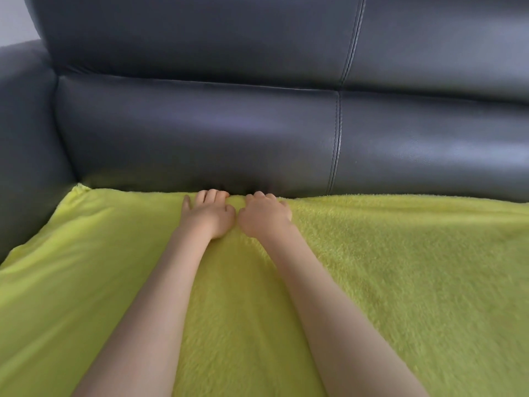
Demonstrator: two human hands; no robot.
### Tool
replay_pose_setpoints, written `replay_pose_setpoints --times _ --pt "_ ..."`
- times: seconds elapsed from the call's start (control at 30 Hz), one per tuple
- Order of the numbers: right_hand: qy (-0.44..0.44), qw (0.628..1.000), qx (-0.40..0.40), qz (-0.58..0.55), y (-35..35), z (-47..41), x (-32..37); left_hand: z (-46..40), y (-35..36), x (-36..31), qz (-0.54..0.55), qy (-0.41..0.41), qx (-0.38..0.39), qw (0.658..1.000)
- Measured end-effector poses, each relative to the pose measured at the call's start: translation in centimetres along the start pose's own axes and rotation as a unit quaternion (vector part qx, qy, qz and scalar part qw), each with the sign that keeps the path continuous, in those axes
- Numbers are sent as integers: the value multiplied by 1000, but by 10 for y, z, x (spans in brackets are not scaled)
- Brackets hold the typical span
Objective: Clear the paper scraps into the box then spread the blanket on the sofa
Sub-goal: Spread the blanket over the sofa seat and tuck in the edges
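Observation:
A fluffy yellow-green blanket (386,267) lies spread over the seat of a dark leather sofa (200,133). Its far edge runs along the foot of the backrest. My left hand (209,214) and my right hand (263,216) sit side by side, palms down, at the middle of that far edge. The fingers of both hands curl over the blanket's edge where it meets the backrest, and the fingertips are hidden in the gap. No paper scraps and no box are in view.
The sofa's left armrest (25,156) rises beside the blanket's left corner (81,189). A stitched seam (337,138) splits the backrest into two cushions. A bit of pale wall (13,21) shows at the top left.

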State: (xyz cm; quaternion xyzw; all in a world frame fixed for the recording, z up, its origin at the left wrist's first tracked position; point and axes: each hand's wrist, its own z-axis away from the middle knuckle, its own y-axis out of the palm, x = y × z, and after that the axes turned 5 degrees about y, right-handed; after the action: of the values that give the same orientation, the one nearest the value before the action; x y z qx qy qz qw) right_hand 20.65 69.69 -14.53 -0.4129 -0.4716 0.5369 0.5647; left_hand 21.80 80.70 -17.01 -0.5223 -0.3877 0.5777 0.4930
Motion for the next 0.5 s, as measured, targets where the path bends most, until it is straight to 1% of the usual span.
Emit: replay_pose_setpoints --times 0.07,0.13,0.2,0.23,0.27,0.33,0.4,0.43,0.5 --pt "-7 1000 1 -10 1 -1 -3 1 3 -4 -8 -3 -1 1000" --pt "-22 998 10 -51 -2 0 -7 3 -1 -7 -18 -6 10 1000" --pt "-22 996 17 -87 -16 1 -19 8 -11 -16 -52 -9 27 998" --pt "-14 996 18 -85 -24 -2 -28 12 -17 -22 -79 -10 19 997" --pt "3 997 18 -70 -34 -3 -40 16 -23 -31 -101 -3 -4 995" --pt "51 998 21 -39 -50 -5 -70 26 -30 -52 -110 41 -80 990" --pt "101 994 33 -22 -55 -2 -97 33 -25 -73 -75 117 -135 981" --pt "121 992 44 -10 -55 0 -107 34 -17 -82 -57 159 -138 976" --pt "143 987 73 11 -54 5 -115 33 -2 -92 -20 225 -106 968"
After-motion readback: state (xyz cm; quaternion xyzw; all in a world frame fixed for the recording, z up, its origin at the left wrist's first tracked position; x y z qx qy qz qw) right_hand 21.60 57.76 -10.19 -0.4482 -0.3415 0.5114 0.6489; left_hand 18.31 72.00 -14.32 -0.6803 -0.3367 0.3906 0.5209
